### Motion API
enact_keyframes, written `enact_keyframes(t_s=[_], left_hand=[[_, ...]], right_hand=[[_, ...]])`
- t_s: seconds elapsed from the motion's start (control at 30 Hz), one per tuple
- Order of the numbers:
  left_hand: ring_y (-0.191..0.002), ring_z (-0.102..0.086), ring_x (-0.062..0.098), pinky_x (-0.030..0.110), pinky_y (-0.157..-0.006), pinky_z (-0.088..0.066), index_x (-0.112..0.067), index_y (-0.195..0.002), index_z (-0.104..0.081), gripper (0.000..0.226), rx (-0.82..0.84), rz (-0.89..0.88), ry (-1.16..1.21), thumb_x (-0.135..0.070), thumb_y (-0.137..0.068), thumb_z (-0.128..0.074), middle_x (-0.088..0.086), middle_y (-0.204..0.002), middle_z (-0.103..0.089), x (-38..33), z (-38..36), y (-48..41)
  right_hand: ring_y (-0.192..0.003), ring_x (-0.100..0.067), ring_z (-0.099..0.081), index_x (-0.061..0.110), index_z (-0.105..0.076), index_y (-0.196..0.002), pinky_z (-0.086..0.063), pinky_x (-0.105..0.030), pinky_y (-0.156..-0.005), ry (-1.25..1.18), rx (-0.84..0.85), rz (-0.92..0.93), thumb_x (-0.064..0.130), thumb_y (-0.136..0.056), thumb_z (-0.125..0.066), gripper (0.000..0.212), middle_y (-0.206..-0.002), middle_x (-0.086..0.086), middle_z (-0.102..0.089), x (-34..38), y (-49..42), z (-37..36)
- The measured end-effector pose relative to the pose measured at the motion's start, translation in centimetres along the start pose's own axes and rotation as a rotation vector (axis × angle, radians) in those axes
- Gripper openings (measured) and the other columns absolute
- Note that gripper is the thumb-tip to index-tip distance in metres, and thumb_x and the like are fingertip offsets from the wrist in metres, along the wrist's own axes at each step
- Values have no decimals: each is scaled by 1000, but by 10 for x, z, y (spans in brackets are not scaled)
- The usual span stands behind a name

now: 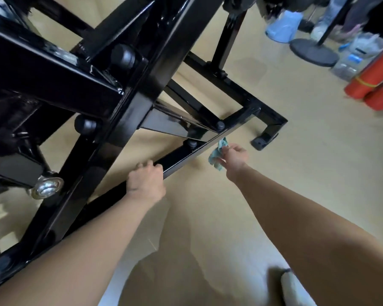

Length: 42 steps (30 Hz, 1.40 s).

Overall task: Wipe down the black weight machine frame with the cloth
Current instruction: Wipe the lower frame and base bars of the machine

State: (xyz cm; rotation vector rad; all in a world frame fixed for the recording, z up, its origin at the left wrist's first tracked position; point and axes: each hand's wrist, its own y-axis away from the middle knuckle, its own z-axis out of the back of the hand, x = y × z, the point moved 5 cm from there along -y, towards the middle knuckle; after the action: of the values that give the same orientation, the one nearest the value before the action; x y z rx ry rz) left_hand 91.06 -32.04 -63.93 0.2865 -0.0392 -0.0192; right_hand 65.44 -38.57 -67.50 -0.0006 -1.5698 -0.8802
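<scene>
Head view, looking down at both of my bare arms reaching forward over a beige floor (296, 173). The black weight machine frame (139, 85) fills the picture from 9 o'clock round to 12 o'clock, its glossy beams crossing above a low bar (181, 155) that runs slantwise from 7 o'clock up toward 2 o'clock.

My left hand (146, 182), just past centre toward 8 o'clock, grips that low bar with the fingers curled over its upper edge.

My right hand (233, 160), just right of centre at about 3 o'clock, pinches a crumpled teal cloth (218, 154) between thumb and fingers. The cloth hangs on the hand's 9 o'clock side, right at the edge of the low bar; I cannot tell whether it touches the metal.

A silver round fitting (47, 187) sits on the frame far out at 8 o'clock. At 1 o'clock stands a pale blue plastic stool (283, 25), with a round black base (314, 51) beside it. Clear bottles (354, 58) and orange rolled mats (376, 85) lie at 2 o'clock by the right edge.
</scene>
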Motion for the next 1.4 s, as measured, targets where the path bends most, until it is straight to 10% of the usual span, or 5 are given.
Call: enact_keyframes(t_s=[0.33,0.67,1.07,1.4], left_hand=[[-142,-33,26,44,-110,-39,-24,-153,-34,63,1,-330,-39,-33,-94,-57,3,-163,-26,-66,12,-7],[-149,-28,29,42,-119,-18,-25,-147,-46,57,-377,-257,-212,-40,-93,-55,8,-161,-35,-180,97,-65],[-106,-60,26,40,-90,-38,-29,-118,-64,39,-275,198,-364,-58,-97,-47,-2,-115,-66,-170,81,-124],[-101,-60,26,40,-90,-40,-33,-116,-65,39,-219,294,-355,-62,-94,-51,-1,-109,-63,-176,87,-129]], right_hand=[[-103,-28,-67,19,-69,-121,-48,-26,-79,885,-16,590,11,-97,-58,28,-114,-8,-69,88,-54,31],[-125,-36,-54,12,-66,-131,-42,-41,-106,1307,631,1115,7,-97,-56,36,-131,-14,-61,103,-140,-9],[-103,-39,-56,6,-67,-116,-39,-44,-83,1243,265,1212,3,-88,-59,29,-122,-17,-57,136,-238,21],[-105,-37,-60,6,-70,-112,-49,-45,-91,1087,792,1516,8,-86,-65,26,-119,-14,-65,107,-181,-25]])
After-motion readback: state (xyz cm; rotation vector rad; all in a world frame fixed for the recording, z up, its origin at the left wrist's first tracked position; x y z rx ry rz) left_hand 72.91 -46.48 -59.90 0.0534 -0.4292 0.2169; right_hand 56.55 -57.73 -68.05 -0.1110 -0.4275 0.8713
